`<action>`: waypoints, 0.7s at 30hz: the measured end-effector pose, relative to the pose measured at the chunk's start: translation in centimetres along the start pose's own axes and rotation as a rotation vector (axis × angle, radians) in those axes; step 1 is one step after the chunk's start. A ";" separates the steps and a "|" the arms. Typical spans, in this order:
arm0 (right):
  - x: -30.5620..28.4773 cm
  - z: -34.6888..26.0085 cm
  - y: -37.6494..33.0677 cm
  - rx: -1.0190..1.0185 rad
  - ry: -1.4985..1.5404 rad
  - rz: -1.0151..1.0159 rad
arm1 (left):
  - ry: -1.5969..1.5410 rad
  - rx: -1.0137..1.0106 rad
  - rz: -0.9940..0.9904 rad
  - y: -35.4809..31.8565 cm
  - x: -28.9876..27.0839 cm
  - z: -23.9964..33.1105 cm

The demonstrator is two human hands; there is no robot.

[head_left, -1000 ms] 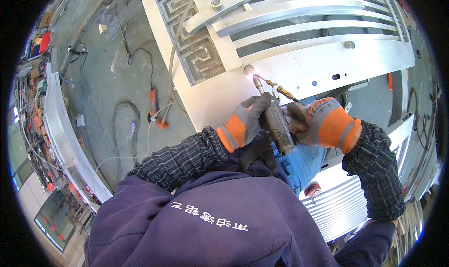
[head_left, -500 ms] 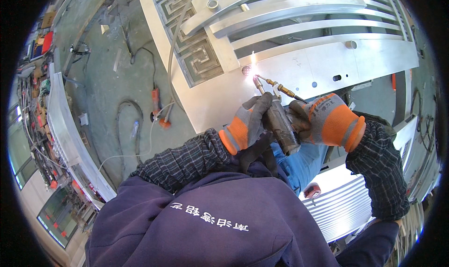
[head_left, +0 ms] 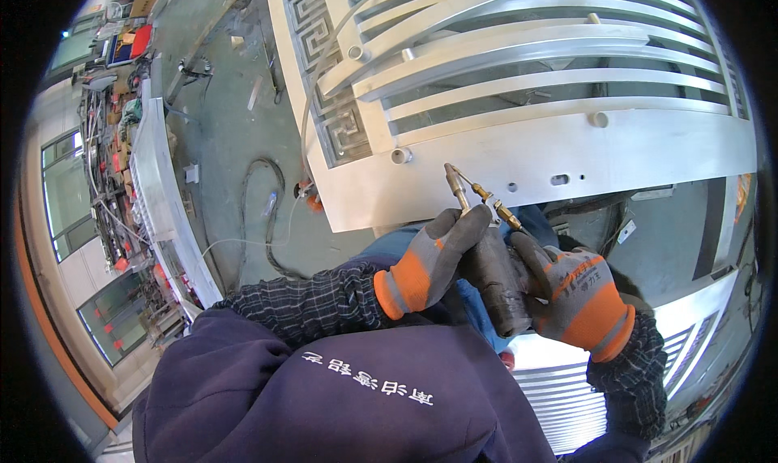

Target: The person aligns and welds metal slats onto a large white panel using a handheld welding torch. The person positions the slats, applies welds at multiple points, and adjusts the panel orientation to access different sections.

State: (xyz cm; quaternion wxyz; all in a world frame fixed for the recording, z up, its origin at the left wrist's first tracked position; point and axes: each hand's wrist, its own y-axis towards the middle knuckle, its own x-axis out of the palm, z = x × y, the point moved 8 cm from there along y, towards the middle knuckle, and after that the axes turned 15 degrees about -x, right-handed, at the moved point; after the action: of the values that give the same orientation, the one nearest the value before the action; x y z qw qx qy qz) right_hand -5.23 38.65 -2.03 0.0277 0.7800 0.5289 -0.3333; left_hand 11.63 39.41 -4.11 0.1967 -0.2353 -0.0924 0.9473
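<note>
A dark, cylindrical welding torch (head_left: pixel 496 289) is held between my two gloved hands, its metal nozzle and brass side tube pointing up and away from me. My left hand (head_left: pixel 444 250), in a grey and orange glove, is wrapped round its upper left side. Closed on the right side of the torch is my right hand (head_left: pixel 579 297); its fingers are partly hidden. No arc glows at the tip. The nozzle is over the flat edge of a silvery metal gate panel (head_left: pixel 664 143), below and right of a short round tube (head_left: pixel 402 156) standing on that panel.
Curved bars (head_left: pixel 519 57) cross the panel, with a fretwork strip (head_left: pixel 348 130) on its left. A cable (head_left: pixel 306 114) hangs over that side. Another hose (head_left: pixel 247 212) lies on the floor. Long metal pieces (head_left: pixel 158 171) and cluttered shelves stand left. Slatted metal (head_left: pixel 559 398) is below right.
The bright arc at the nozzle has gone out. Torch and both hands have drawn back toward me, away from the short tube. The view has shifted, and the panel appears lower.
</note>
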 end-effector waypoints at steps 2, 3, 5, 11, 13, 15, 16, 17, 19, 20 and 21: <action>-2.7 -0.1 -2.5 -0.061 0.082 0.170 | -0.338 -0.290 -0.041 1.4 0.8 2.0; -4.1 -0.2 -3.7 -0.093 0.121 0.247 | -0.674 -0.608 -0.133 1.6 1.9 2.5; -5.5 0.2 -6.5 -0.122 0.255 0.373 | -0.968 -0.893 -0.216 0.9 3.6 4.5; -13.0 -1.3 -11.7 -0.063 0.403 0.278 | -0.781 -0.807 -0.031 -0.4 1.6 5.4; -16.2 -0.8 -12.2 -0.093 0.379 0.218 | -0.786 -0.853 0.047 -1.2 0.6 6.2; -16.2 3.2 -16.7 0.355 0.581 -0.014 | -0.725 -0.828 0.029 -0.5 -0.6 6.4; -18.2 2.5 -16.2 0.409 0.394 0.076 | -1.030 -0.748 0.081 0.2 -0.3 4.6; -20.0 3.0 -15.4 0.392 0.243 0.129 | -1.048 -0.794 0.137 -0.3 0.3 4.1; -25.7 2.7 -14.3 0.656 0.019 -0.126 | -1.099 -0.879 0.212 -0.8 1.1 3.0; -27.2 3.1 -14.0 0.951 -0.090 -0.264 | -1.128 -0.899 0.220 -0.9 1.4 2.3; -28.8 2.7 -13.9 1.232 -0.185 -0.459 | -1.158 -0.918 0.227 -1.1 1.5 1.5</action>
State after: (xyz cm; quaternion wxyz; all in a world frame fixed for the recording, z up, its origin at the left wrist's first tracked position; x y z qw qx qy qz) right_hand -24.57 20.45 16.00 -0.4498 0.4889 0.3899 -0.6376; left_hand 10.00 40.89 -3.17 -0.1004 0.2346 -0.5424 0.8004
